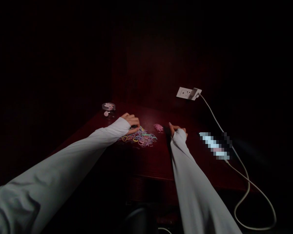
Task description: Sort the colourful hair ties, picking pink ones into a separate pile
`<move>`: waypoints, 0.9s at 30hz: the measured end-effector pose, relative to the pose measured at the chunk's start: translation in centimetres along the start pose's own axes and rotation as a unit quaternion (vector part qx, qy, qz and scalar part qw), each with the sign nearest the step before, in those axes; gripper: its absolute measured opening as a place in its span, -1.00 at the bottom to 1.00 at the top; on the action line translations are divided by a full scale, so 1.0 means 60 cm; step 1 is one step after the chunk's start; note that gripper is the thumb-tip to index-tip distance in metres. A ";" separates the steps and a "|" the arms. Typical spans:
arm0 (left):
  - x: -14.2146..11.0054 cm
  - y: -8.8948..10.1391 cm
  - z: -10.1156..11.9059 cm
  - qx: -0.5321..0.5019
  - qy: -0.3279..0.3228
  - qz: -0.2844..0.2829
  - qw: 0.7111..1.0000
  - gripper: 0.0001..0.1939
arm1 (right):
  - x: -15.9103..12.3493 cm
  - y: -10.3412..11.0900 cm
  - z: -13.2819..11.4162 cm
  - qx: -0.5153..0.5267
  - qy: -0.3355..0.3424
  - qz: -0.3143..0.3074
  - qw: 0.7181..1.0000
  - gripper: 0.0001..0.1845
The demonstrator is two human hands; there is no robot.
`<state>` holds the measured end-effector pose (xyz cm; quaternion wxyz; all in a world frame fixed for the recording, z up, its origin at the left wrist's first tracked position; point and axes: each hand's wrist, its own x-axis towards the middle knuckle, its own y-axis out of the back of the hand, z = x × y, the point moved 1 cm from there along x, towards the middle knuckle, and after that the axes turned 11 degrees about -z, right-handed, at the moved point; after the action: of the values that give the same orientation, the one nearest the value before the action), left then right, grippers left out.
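Observation:
A loose heap of small rubber bands (146, 140) in purple, pink, yellow and mint lies on the dark red table (146, 164). My left hand (132, 122) reaches over the heap's upper left edge, its fingers bent down and closed; what they hold, if anything, is hidden. To the right of the heap sits a smaller pile of pink rubber bands (158, 127). Just right of that pile is my right hand (178, 130), apart from it, with thumb and forefinger drawn together. Nothing can be made out between those fingertips in the dim light.
A round clear container (108, 106) with pinkish pieces on top stands at the table's back left. On the right lies a phone with a blurred, lit screen (213, 145). Its white cable (246, 175) loops past the table edge from a wall socket (184, 93).

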<state>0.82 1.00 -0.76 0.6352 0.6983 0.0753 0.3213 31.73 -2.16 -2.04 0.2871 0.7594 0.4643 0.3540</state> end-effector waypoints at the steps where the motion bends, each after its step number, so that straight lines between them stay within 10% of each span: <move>1: 0.001 -0.004 -0.004 -0.001 0.006 -0.003 1.000 -0.72 | 0.002 0.000 0.002 0.014 -0.016 0.012 1.000 -0.46; 27: -0.009 0.024 0.016 0.002 -0.013 -0.018 1.000 -0.69 | -0.009 -0.002 -0.024 -0.012 0.024 -0.072 0.997 -0.32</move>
<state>0.46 -0.32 0.43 0.6405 0.7023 0.0800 0.3002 30.36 -2.46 -1.46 0.3097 0.7117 0.5199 0.3566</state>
